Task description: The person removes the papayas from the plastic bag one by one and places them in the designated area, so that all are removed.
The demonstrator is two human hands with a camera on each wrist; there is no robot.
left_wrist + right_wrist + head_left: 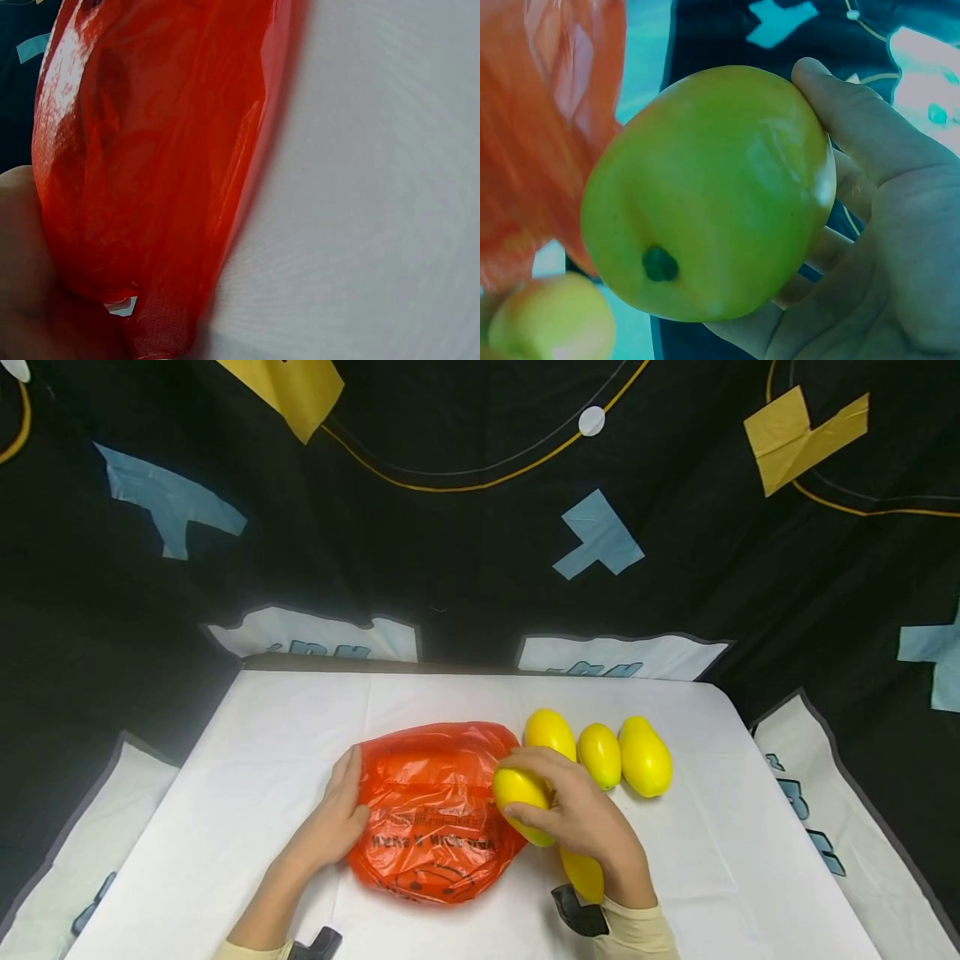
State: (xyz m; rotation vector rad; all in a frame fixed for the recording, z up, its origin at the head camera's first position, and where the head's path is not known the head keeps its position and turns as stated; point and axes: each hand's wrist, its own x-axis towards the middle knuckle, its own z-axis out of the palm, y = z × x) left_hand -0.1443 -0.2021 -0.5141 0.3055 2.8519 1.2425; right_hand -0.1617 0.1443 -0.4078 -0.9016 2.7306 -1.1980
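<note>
A crumpled red plastic bag with dark print and a smiling face lies on the table. At its left edge my left hand grips the plastic; the left wrist view shows the bag's red side close up. My right hand holds a yellow mango against the bag's right side. Seen from the right wrist, this mango has a greenish end with a dark stem nub, and thumb and fingers curl round it. Another yellow fruit lies partly hidden under the right wrist.
Three more yellow fruits stand in a row behind the right hand: a rounded one, a smaller oval one and a pear-shaped one. A white cloth covers the table. Beyond its back edge hangs a black curtain.
</note>
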